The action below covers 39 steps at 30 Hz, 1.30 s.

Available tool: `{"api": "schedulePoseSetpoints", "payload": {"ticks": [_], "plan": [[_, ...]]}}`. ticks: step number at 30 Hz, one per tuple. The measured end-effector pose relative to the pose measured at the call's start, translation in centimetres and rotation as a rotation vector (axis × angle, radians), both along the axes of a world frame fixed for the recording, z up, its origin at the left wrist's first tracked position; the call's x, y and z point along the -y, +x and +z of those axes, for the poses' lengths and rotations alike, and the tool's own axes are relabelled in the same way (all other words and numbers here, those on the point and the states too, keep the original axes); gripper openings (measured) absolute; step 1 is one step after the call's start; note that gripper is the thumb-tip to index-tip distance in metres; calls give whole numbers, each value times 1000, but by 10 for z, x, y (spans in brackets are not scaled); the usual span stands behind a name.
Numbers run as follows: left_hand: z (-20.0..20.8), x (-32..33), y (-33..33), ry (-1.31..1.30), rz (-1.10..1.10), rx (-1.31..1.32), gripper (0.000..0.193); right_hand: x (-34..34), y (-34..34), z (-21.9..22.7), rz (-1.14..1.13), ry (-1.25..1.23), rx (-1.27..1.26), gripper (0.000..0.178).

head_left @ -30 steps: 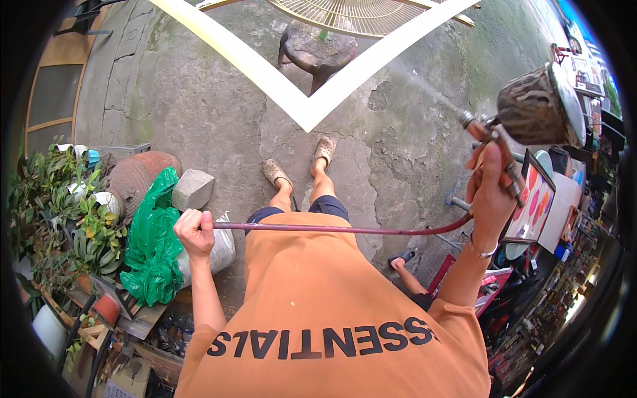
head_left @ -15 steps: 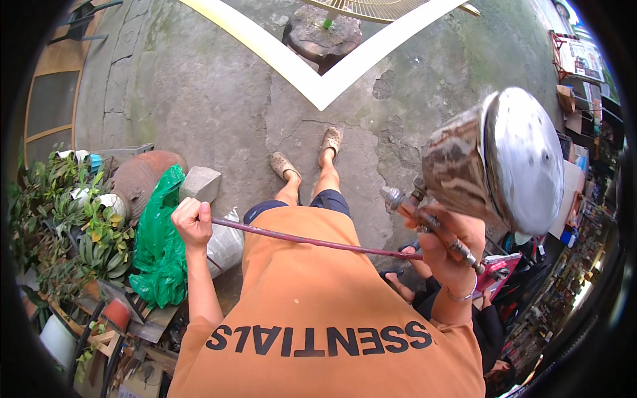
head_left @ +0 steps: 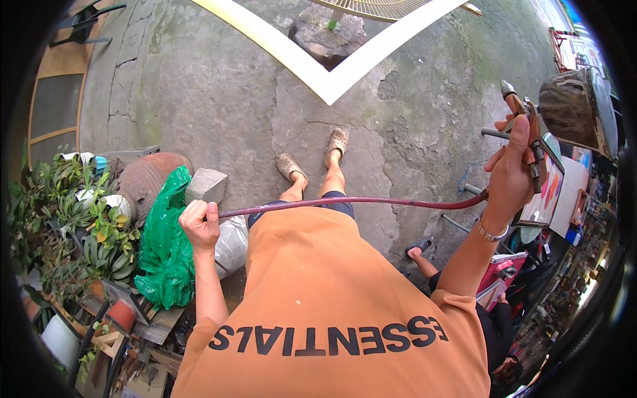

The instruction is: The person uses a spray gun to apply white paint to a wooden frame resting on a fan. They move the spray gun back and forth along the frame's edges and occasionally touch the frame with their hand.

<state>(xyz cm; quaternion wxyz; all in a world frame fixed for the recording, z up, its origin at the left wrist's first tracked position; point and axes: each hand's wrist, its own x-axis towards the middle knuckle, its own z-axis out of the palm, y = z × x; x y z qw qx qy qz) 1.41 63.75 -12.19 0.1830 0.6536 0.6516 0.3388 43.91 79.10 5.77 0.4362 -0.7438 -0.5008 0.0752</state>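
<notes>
My right hand (head_left: pixel 514 162), raised out to the right, is closed around a spray gun (head_left: pixel 531 136). A large metal cup (head_left: pixel 577 109), stained brown on its side, sits at the gun's far right. From the gun a dark red hose (head_left: pixel 371 200) runs across in front of my body to my left hand (head_left: pixel 200 224). The left fingers are wrapped round that hose in a fist. Ahead of my feet, the corner of a white panel or frame (head_left: pixel 330 86) points toward me, its left arm tinted yellow.
Behind the white corner stands a stone base (head_left: pixel 328 33) beneath a gold wire piece (head_left: pixel 371 8). On the left are potted plants (head_left: pixel 99 225), a green plastic bag (head_left: pixel 166 249) and a concrete block (head_left: pixel 207 186). Another person (head_left: pixel 494 331) sits at lower right beside crowded shelves (head_left: pixel 570 285).
My right hand has swung the spray gun outward to the right and farther from my body. The hose has gone from nearly straight to an upward curve. My left hand keeps its grip.
</notes>
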Motion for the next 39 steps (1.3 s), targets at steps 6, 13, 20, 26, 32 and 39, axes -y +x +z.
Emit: {"api": "schedulePoseSetpoints", "payload": {"ticks": [6,13,20,26,32,39], "plan": [[1,0,-5,4,16,-5,47,28,-6,-3,189,-169,-144,31],[1,4,-18,11,16,3,44,70,-23,5,588,-373,-264,28],[5,4,-18,-5,8,7,47,56,-37,10,468,-473,-320,15],[6,3,-14,-2,16,6,46,12,-18,-9,172,-163,-141,23],[5,2,-15,5,33,-7,46,0,-2,-10,13,35,-25,25],[1,-6,-18,-6,13,16,46,64,0,-4,233,-246,-180,31]]}}
